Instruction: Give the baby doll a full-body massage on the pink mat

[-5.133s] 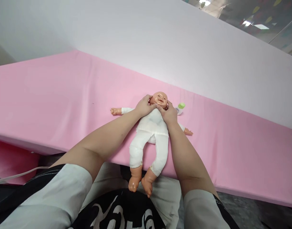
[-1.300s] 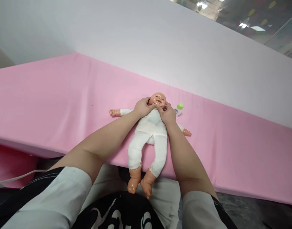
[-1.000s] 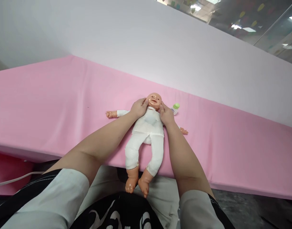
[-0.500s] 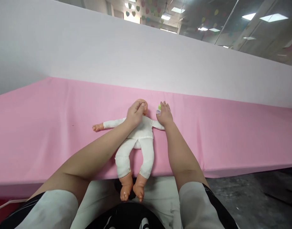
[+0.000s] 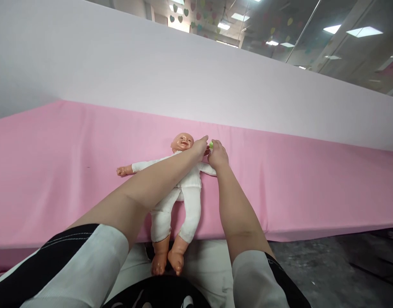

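A baby doll [image 5: 191,177] in a white suit lies on its back on a pink-covered table, head away from me, feet over the near edge. My left hand [image 5: 201,146] is beside the doll's head, its thumb and fingers apart and reaching toward a small green-capped bottle [image 5: 211,145]. Around this bottle my right hand [image 5: 218,155] is closed, hiding most of it. Whether my left fingertips touch the bottle I cannot tell. My left forearm crosses above the doll's chest, and the doll's one arm stretches out below my right wrist.
The pink cover [image 5: 299,184] spreads to both sides and drops over the near edge. Behind it stands a white panel [image 5: 196,81] with glass above. Grey floor [image 5: 311,265] shows at the lower right.
My left hand has left the doll's head and moved right to the bottle, uncovering the doll's face. My right hand has closed round the bottle.
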### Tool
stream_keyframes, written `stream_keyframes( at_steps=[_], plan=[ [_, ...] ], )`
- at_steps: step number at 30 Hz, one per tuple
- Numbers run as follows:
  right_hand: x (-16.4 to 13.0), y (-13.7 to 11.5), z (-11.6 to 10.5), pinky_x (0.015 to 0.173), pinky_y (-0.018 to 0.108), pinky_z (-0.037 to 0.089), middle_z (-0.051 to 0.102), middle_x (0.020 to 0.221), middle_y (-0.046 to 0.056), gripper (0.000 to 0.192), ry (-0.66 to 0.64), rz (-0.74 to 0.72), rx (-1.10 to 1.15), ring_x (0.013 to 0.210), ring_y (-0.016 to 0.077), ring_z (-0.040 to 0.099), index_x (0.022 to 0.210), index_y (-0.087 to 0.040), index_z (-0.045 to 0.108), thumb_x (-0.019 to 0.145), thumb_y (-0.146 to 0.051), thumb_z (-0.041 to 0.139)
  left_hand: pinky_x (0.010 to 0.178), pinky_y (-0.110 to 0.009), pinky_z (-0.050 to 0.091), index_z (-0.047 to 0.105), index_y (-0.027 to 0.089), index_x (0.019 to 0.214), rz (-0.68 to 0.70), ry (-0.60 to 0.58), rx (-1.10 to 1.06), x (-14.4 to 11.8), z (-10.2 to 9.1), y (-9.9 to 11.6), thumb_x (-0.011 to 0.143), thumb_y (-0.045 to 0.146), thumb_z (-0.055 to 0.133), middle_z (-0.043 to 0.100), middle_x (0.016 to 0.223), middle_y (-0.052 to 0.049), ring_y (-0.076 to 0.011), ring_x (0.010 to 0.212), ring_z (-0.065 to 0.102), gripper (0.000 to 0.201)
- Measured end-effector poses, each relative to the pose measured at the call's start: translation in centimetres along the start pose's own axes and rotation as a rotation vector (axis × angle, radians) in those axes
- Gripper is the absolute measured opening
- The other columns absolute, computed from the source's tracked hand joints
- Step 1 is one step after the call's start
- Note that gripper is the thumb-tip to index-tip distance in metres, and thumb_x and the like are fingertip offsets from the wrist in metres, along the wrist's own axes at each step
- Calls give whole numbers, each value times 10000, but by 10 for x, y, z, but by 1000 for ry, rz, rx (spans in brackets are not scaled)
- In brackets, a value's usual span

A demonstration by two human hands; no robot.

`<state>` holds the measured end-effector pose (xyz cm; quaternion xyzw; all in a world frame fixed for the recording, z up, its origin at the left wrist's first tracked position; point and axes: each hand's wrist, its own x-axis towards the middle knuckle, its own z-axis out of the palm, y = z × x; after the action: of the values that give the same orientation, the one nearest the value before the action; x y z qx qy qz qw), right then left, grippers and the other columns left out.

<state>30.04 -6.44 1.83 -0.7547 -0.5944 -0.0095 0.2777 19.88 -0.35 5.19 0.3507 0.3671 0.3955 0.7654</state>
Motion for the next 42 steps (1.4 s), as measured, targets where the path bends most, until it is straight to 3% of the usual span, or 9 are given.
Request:
stream_keyframes(
  at_steps=[9,15,19,21,24,29,34,38,42],
  plan=[
    [0,1,7,1280,510,353,294,1753,146,766,-13,-5,0,1578,315,366,1655,-157,338,912,-126,520,876,-336,593,623,176,973,-40,-55,-72,-41,0,19,1015,468,588,678,850,-110,-237,924,733,298],
    [-4,-9,1,1272,534,360,316,1742,173,709,54,5,-7,1558,359,388,1635,-144,398,949,-191,570,949,-347,594,680,156,998,81,-10,-86,-82,-53,28,1003,434,563,730,902,-109,-205,885,744,302],
    [-20,-50,-13,1309,482,308,439,1669,208,574,219,-139,94,1560,311,403,1563,-70,492,1046,-319,496,942,-325,608,694,135,1037,118,-42,-168,-107,-89,33,1002,472,523,754,977,-134,-208,930,759,379],
    [-35,-83,-19,1328,437,279,490,1647,166,589,143,-401,203,1566,263,408,1565,-115,504,1072,-437,481,956,-335,610,697,127,1068,135,-56,-228,-115,-100,34,1005,503,506,761,1000,-146,-225,972,763,426],
    [-62,-130,-19,1332,448,275,454,1676,157,774,-138,-690,274,1587,278,384,1622,-129,425,1028,-610,548,1006,-451,602,688,125,1153,122,-99,-278,-123,-107,38,990,612,463,768,1074,-187,-310,1103,748,560],
    [-86,-157,-12,1358,562,136,265,1755,180,965,-272,-674,123,1665,337,176,1687,-124,279,987,-734,541,1079,-585,547,627,118,1321,153,-164,-284,-124,-125,54,958,768,343,718,1276,-250,-393,1277,677,797],
    [-95,-160,-22,1360,489,198,322,1732,187,991,-359,-763,145,1649,310,249,1675,-101,315,974,-771,521,1079,-563,563,629,138,1319,249,-109,-323,-117,-147,63,962,779,330,713,1283,-244,-384,1306,663,792],
    [-103,-165,-30,1351,501,240,303,1751,128,1099,-366,-839,249,1647,312,254,1719,-211,195,898,-825,591,1134,-558,527,650,144,1329,259,-241,-405,-120,-139,54,943,805,375,711,1327,-234,-380,1366,629,813],
    [-96,-159,-24,1369,525,151,226,1777,117,1055,-281,-795,194,1671,314,158,1728,-210,137,948,-798,537,1157,-546,511,673,185,1341,133,-341,-469,-128,-120,39,885,878,393,733,1299,-216,-390,1401,604,875]
  ],
)
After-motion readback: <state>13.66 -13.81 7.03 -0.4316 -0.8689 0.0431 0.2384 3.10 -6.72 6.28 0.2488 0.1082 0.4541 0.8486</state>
